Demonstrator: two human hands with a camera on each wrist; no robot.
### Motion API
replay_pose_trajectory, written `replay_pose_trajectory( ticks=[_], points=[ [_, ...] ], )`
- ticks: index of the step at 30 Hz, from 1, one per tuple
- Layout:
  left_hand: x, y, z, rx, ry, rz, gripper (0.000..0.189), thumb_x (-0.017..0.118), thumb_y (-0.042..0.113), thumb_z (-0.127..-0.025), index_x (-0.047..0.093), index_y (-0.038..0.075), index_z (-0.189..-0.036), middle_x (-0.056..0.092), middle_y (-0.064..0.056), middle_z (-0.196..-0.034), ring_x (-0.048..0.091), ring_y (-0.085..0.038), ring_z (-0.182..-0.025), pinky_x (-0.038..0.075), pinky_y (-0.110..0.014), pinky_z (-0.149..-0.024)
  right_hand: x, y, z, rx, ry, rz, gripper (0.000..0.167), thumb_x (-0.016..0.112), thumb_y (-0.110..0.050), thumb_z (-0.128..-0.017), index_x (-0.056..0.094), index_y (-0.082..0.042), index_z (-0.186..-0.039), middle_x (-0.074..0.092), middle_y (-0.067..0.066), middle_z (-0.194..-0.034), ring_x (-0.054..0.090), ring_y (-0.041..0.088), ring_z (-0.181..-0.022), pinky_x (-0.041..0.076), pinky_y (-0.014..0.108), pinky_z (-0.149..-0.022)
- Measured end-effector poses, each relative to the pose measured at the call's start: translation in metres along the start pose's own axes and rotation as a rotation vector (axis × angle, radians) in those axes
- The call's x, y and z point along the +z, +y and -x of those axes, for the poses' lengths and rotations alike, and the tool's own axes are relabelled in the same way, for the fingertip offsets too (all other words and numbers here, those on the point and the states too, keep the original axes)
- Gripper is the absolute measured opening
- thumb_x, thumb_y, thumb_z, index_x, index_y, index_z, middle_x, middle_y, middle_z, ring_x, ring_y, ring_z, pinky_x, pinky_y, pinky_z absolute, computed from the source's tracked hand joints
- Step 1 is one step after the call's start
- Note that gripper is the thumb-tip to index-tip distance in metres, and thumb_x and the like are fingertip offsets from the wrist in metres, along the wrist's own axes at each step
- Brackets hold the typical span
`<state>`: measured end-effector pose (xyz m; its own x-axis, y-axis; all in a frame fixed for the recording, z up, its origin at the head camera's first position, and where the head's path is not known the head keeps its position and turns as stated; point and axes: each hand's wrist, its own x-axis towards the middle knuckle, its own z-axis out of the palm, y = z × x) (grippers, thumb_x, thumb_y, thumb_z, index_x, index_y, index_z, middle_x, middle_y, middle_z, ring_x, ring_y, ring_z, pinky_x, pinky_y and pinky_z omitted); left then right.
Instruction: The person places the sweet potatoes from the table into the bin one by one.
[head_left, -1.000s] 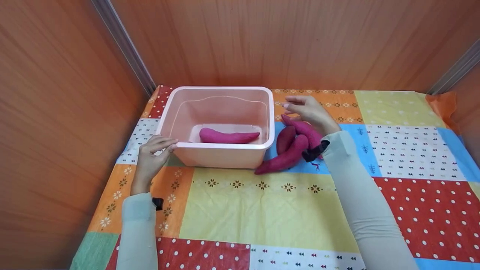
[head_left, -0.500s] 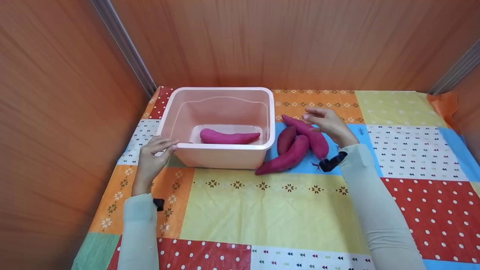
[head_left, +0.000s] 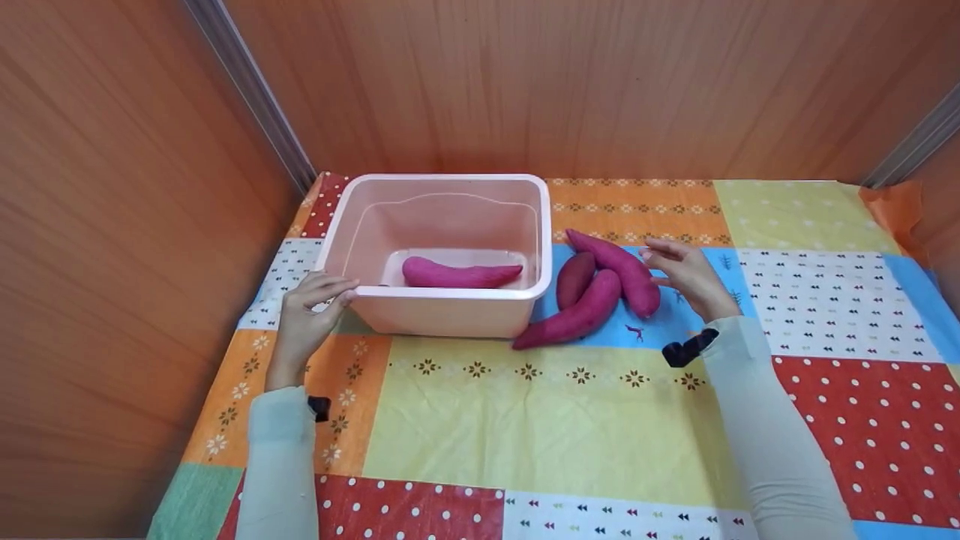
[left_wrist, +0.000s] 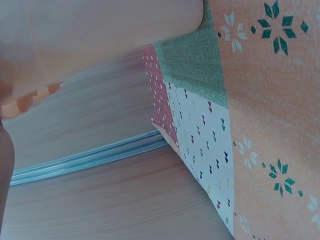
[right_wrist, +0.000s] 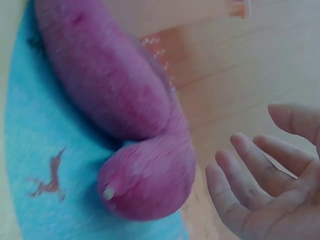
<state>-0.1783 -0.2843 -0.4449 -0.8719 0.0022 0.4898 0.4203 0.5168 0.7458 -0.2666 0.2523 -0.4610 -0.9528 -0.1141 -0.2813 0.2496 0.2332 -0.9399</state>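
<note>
My left hand [head_left: 309,319] pinches the front left corner of a pale pink plastic tub [head_left: 442,315] by its rim. One purple-pink sweet potato [head_left: 457,275] lies on the tub's floor. Right of the tub, three more lie bunched: a curved sweet potato [head_left: 574,319] in front, a darker sweet potato [head_left: 575,279] behind it, and a long sweet potato [head_left: 626,274] on the right. My right hand [head_left: 690,277] hovers just right of the long one, holding nothing. Its fingers [right_wrist: 250,177] are spread and loosely bent, apart from the sweet potatoes, in the right wrist view.
A patchwork-patterned cloth [head_left: 540,420] covers the table. Wood-grain panels [head_left: 480,90] stand behind and at both sides, with a metal strip [head_left: 255,90] in the left corner. The tub's far rim is close to the back panel.
My right hand has moved right and toward me, from above the long sweet potato to beside it, uncovering it. The left hand and the tub have stayed put.
</note>
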Motion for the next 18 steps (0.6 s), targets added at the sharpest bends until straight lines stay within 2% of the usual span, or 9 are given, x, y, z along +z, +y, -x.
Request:
replay_pose_trajectory(
  ticks=[5, 10, 15, 18],
  points=[
    [0.002, 0.005, 0.001, -0.01, 0.011, -0.006, 0.021, 0.073, -0.001, -0.081, 0.074, 0.0, -0.102, 0.073, -0.015, -0.1, 0.058, -0.003, -0.101, 0.038, -0.013, -0.102, -0.005, 0.015, 0.001, 0.008, 0.013, -0.003, 0.066, 0.055, -0.034, -0.097, 0.028, -0.006, -0.151, 0.031, 0.016, -0.155, 0.034, 0.026, -0.14, 0.037, 0.042, -0.111],
    [0.002, 0.024, 0.001, 0.045, 0.028, 0.006, 0.019, 0.071, -0.009, -0.079, 0.072, -0.009, -0.098, 0.071, -0.024, -0.095, 0.058, -0.005, -0.097, 0.038, -0.014, -0.1, -0.007, 0.027, 0.0, 0.027, -0.012, -0.002, 0.072, 0.056, -0.034, -0.097, 0.021, -0.005, -0.152, 0.024, 0.017, -0.158, 0.029, 0.028, -0.143, 0.035, 0.044, -0.112],
    [0.001, 0.033, 0.001, 0.057, 0.029, 0.009, 0.017, 0.071, -0.009, -0.079, 0.072, -0.01, -0.097, 0.071, -0.025, -0.095, 0.058, -0.002, -0.097, 0.039, -0.015, -0.097, -0.008, 0.037, -0.001, 0.063, -0.036, -0.021, 0.072, 0.055, -0.028, -0.098, 0.016, -0.004, -0.153, 0.018, 0.017, -0.159, 0.028, 0.031, -0.143, 0.033, 0.046, -0.113],
    [0.0, 0.035, 0.001, 0.066, 0.026, 0.004, 0.018, 0.071, -0.009, -0.079, 0.072, -0.01, -0.097, 0.071, -0.025, -0.095, 0.058, -0.004, -0.097, 0.04, -0.014, -0.096, -0.008, 0.042, -0.001, 0.089, -0.052, -0.021, 0.074, 0.056, -0.03, -0.097, 0.014, -0.004, -0.154, 0.016, 0.017, -0.16, 0.03, 0.033, -0.142, 0.032, 0.046, -0.114]
  ],
)
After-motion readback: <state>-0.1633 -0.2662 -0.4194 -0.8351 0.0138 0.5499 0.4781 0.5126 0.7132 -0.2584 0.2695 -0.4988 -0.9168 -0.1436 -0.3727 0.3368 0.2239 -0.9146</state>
